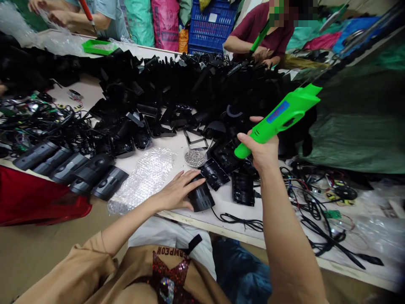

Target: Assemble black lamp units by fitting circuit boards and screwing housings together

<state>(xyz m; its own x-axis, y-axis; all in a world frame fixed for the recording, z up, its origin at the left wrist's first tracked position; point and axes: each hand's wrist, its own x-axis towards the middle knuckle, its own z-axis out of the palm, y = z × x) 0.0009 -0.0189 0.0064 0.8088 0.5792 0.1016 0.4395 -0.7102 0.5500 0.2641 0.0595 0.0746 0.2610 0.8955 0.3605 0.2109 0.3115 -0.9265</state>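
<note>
Along the near edge of the tabletop (pixel 228 211), the left grip (pixel 177 191) lies spread, its fingers draped over a black plastic housing (pixel 201 196) that looks light and stiff, best taken by its rounded body. The right grip (pixel 261 150) wraps closed around a green power tool (pixel 278 118), raised above the tabletop. Just beyond sit bubble wrap (pixel 142 179) and a dish of screws (pixel 194 158), then a heaped pile of black plastic parts (pixel 190 84).
</note>
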